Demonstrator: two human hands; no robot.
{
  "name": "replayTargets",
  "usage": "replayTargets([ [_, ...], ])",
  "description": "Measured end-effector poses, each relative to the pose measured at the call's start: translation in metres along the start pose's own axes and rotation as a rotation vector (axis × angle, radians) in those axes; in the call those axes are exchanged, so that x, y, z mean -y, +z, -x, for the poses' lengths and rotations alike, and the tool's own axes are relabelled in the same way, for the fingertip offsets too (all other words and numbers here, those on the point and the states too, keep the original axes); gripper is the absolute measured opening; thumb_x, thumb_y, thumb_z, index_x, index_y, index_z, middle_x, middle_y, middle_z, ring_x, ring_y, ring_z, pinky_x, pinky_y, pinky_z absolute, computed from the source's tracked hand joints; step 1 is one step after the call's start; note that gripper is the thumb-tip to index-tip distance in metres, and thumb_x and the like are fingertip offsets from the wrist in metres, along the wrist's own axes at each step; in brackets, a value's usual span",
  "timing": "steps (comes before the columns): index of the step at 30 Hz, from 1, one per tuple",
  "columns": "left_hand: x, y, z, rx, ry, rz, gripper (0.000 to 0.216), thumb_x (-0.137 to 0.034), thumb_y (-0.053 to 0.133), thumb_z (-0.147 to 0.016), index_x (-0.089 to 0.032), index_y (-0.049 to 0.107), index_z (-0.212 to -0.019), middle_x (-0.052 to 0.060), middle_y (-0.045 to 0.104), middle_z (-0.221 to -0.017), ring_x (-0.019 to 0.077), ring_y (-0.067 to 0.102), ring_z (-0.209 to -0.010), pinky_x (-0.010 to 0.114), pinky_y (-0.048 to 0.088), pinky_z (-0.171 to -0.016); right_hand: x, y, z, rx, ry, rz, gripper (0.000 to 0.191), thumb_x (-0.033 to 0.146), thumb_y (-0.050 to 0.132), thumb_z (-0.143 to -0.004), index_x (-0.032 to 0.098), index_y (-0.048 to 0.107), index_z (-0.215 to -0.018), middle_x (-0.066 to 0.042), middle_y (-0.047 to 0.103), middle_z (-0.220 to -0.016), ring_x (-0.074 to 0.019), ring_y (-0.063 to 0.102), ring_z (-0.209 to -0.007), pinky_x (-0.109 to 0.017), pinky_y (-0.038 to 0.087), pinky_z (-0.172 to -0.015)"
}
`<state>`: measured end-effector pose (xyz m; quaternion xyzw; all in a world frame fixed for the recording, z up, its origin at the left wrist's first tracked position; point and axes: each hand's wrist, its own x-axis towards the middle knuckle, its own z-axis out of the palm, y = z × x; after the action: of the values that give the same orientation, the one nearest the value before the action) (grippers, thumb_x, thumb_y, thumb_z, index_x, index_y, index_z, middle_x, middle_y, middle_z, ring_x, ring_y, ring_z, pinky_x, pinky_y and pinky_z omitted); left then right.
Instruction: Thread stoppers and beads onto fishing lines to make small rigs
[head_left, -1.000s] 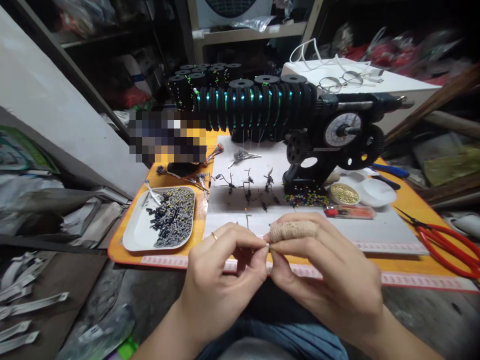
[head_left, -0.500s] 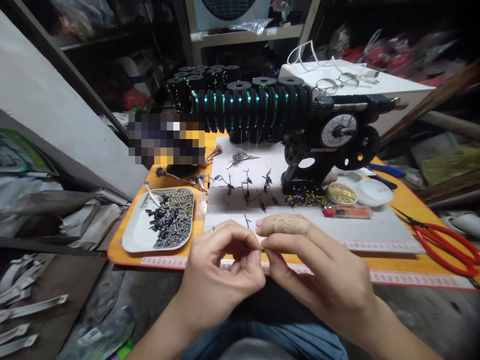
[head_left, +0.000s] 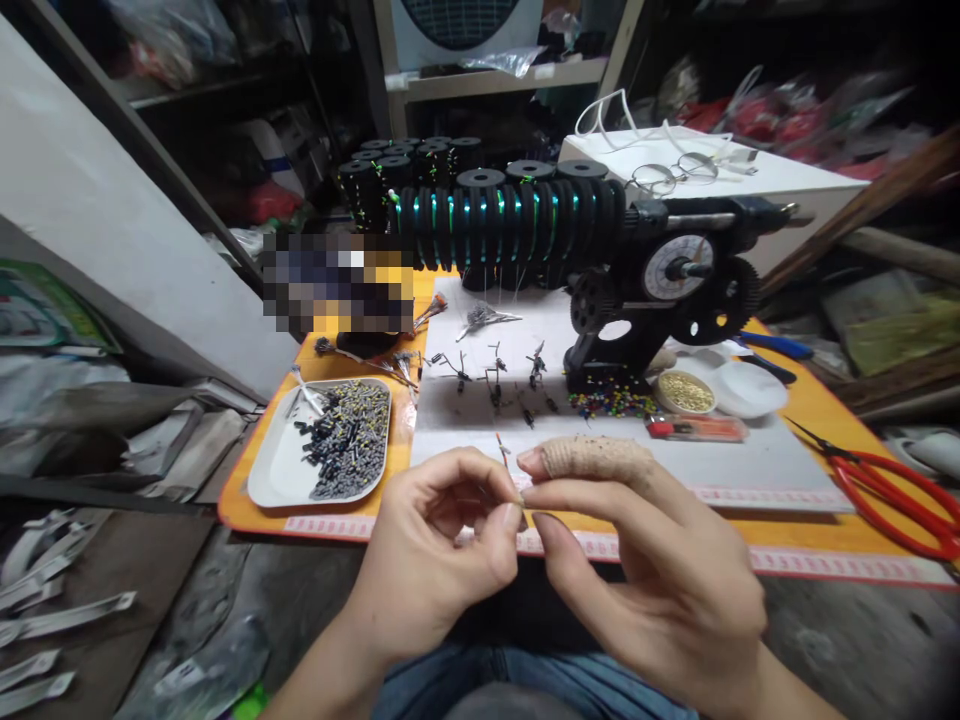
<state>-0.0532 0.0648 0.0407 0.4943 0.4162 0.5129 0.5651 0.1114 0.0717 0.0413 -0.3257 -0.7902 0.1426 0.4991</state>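
My left hand (head_left: 442, 540) and my right hand (head_left: 645, 560) meet fingertip to fingertip just in front of the orange table's (head_left: 247, 500) near edge. Both pinch one tiny piece, too small to name, between thumb and fingers. A tan wrap (head_left: 596, 458) covers my right forefinger. Right behind the fingertips a small orange-tipped piece (head_left: 501, 445) lies on the white sheet (head_left: 750, 455). Further back on that sheet lie several small dark wire pieces (head_left: 491, 370).
A white tray (head_left: 274, 475) of several small dark tubes sits left. A black geared machine with a dial (head_left: 679, 275) carries a row of black spools (head_left: 510, 220). Coloured beads (head_left: 611, 402), a dish of gold bits (head_left: 684, 392), a lighter (head_left: 697, 428) and red scissors (head_left: 896, 490) lie right.
My hands have dropped a little and my right thumb has eased away from the forefinger; the pinch between the two hands holds. The view has tilted slightly.
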Motion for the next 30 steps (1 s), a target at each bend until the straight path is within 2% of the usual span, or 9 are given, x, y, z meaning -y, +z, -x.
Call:
replayTargets([
  [6, 0.004, -0.002, 0.009, -0.017, 0.131, -0.197, 0.012, -0.008, 0.064, -0.082, -0.02, 0.065, -0.081, -0.001, 0.065, -0.079, 0.01, 0.062, -0.074, 0.018, 0.051, -0.069, -0.004, 0.003, 0.007, -0.003, 0.189, -0.173, 0.024, -0.001, 0.064, -0.079, 0.018, 0.065, -0.094, -0.005, 0.064, -0.097, -0.0145, 0.062, -0.094, -0.026, 0.053, -0.081],
  [12, 0.012, -0.008, 0.016, -0.046, 0.155, -0.187, 0.014, -0.006, 0.06, -0.084, -0.02, 0.059, -0.08, 0.0, 0.065, -0.08, 0.0107, 0.064, -0.071, 0.019, 0.054, -0.065, -0.006, 0.003, 0.014, 0.021, 0.258, -0.192, 0.019, 0.002, 0.063, -0.08, 0.019, 0.063, -0.09, -0.004, 0.062, -0.093, -0.0145, 0.061, -0.09, -0.025, 0.052, -0.077],
  [16, 0.012, -0.009, 0.017, -0.02, 0.159, -0.345, 0.023, -0.008, 0.062, -0.084, -0.023, 0.063, -0.101, 0.0, 0.065, -0.084, 0.0108, 0.065, -0.073, 0.018, 0.054, -0.065, -0.005, 0.004, 0.015, 0.034, 0.281, -0.196, 0.017, 0.003, 0.061, -0.082, 0.018, 0.063, -0.089, -0.005, 0.062, -0.093, -0.0144, 0.061, -0.089, -0.024, 0.053, -0.076],
  [18, 0.011, -0.009, 0.015, 0.003, 0.237, -0.471, 0.026, -0.006, 0.064, -0.082, -0.023, 0.064, -0.102, 0.0, 0.066, -0.084, 0.0112, 0.064, -0.074, 0.019, 0.053, -0.064, -0.005, 0.004, 0.015, 0.047, 0.286, -0.199, 0.016, 0.004, 0.062, -0.082, 0.019, 0.063, -0.088, -0.004, 0.062, -0.093, -0.0144, 0.062, -0.089, -0.024, 0.053, -0.077],
  [22, 0.013, -0.009, 0.014, -0.008, 0.458, -0.63, 0.022, 0.001, 0.065, -0.077, -0.019, 0.064, -0.087, 0.001, 0.068, -0.079, 0.0124, 0.065, -0.073, 0.022, 0.052, -0.066, -0.005, 0.004, 0.016, 0.061, 0.315, -0.251, 0.012, 0.007, 0.061, -0.083, 0.019, 0.062, -0.086, -0.004, 0.061, -0.092, -0.0137, 0.061, -0.089, -0.022, 0.052, -0.078],
  [24, 0.017, -0.009, 0.015, -0.034, 0.469, -0.577, 0.025, 0.002, 0.065, -0.077, -0.019, 0.066, -0.091, 0.002, 0.07, -0.082, 0.0141, 0.067, -0.077, 0.024, 0.054, -0.07, -0.005, 0.004, 0.017, 0.074, 0.357, -0.315, 0.011, 0.008, 0.059, -0.086, 0.019, 0.061, -0.086, -0.004, 0.06, -0.093, -0.0139, 0.061, -0.091, -0.023, 0.052, -0.078],
  [27, 0.024, -0.006, 0.017, -0.08, 0.402, -0.416, 0.026, 0.001, 0.064, -0.08, -0.021, 0.068, -0.095, 0.003, 0.07, -0.086, 0.0151, 0.067, -0.078, 0.026, 0.056, -0.072, -0.005, 0.005, 0.019, 0.097, 0.43, -0.429, 0.01, 0.011, 0.057, -0.09, 0.02, 0.061, -0.088, -0.006, 0.059, -0.097, -0.0149, 0.061, -0.096, -0.022, 0.054, -0.076],
  [30, 0.028, -0.001, 0.017, -0.126, 0.349, -0.282, 0.021, -0.003, 0.063, -0.083, -0.022, 0.069, -0.09, 0.002, 0.066, -0.084, 0.0123, 0.063, -0.071, 0.021, 0.054, -0.062, -0.003, 0.006, 0.019, 0.092, 0.455, -0.487, 0.012, 0.01, 0.055, -0.09, 0.019, 0.062, -0.09, -0.007, 0.059, -0.1, -0.015, 0.061, -0.098, -0.02, 0.056, -0.074],
])
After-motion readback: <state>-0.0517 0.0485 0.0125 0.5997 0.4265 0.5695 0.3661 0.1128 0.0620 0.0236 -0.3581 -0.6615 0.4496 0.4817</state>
